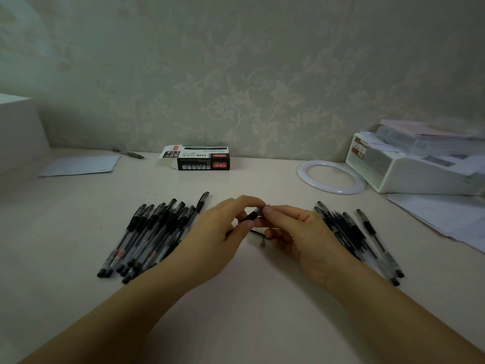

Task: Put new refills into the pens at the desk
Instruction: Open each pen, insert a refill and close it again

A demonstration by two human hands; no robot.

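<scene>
Pale desk surface [236, 298] is seen under both hands. Near its centre, a black-gripped clear plastic pen [250, 216] is held in the curled left hand [217, 232], its long axis running right and away, its tip end pinched by the right hand [296, 232].

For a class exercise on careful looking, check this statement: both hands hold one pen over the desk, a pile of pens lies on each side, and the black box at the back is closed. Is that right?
One thing is wrong: the box is not closed; the head view shows its left end flap open. The rest stands: the left hand and right hand hold one pen, with the left pile and right pile beside them.
</scene>
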